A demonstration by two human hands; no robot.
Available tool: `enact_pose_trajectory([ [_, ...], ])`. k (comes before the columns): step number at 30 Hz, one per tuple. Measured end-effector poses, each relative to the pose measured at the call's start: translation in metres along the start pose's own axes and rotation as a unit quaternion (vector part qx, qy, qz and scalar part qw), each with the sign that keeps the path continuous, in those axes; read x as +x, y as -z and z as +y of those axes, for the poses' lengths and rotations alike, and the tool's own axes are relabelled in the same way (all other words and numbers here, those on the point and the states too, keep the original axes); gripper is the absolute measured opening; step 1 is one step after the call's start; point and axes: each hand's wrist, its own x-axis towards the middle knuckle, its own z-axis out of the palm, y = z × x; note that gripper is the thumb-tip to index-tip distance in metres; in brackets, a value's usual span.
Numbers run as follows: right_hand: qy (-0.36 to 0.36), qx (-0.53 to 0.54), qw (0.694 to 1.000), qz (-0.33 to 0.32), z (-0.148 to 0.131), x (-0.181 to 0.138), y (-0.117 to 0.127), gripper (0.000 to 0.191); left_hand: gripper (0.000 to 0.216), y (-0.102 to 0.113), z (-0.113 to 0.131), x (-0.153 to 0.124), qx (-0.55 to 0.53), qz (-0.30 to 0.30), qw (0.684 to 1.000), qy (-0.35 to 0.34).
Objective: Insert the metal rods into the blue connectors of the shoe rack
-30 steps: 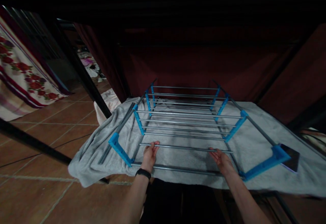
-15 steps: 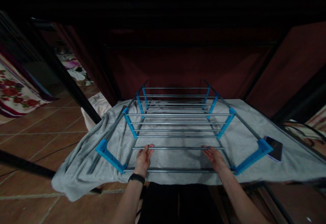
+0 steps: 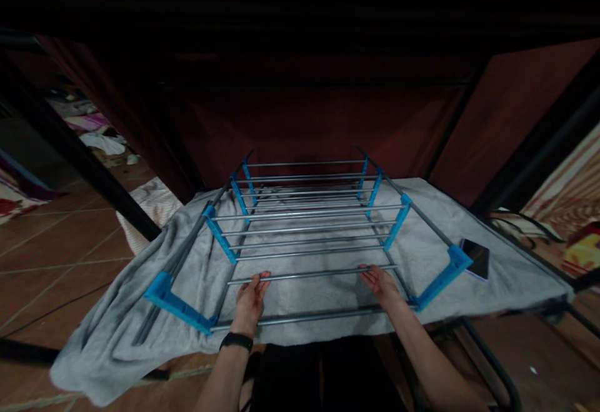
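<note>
Over the grey blanket (image 3: 319,296) stretched the blue-jointed rack (image 3: 307,214), nearly to the front edge, and across its open near bay ran the metal rod (image 3: 314,274), your left hand (image 3: 249,298) and right hand (image 3: 380,286) pinched onto it, well apart, the phone (image 3: 476,258) just outside the right corner.

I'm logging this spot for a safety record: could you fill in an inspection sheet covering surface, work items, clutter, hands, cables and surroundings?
Surface: grey blanket, wrinkled at the left, draped over the front edge.
Work items: metal-tube rack with blue brackets; front crossbar, whether fixed at its ends cannot be told.
Clutter: phone beside the right front bracket.
Hands: left hand and right hand both hold the crossbar, one toward each end.
Cables: thin dark cable on the floor at left.
Surroundings: tiled floor, dark red backing, heaped cloths at far left; upper area too dark to read.
</note>
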Motion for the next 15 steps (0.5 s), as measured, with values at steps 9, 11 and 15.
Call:
enact_pose_trajectory([
  [9, 0.002, 0.013, 1.0, 0.014, 0.0, -0.0011, -0.0043, 0.013, 0.025, -0.0048, 0.0045, -0.0061, 0.012, 0.004, 1.0, 0.005],
  [11, 0.001, 0.015, 1.0, 0.022, 0.0, -0.0009, -0.0056, 0.014, 0.026, -0.0058, 0.0051, -0.0049, 0.016, 0.005, 1.0, 0.008],
  [15, 0.001, 0.019, 0.999, 0.032, 0.0003, -0.0004, -0.0074, 0.017, 0.026, -0.0068, 0.0057, -0.0017, 0.023, 0.013, 1.0, 0.013],
])
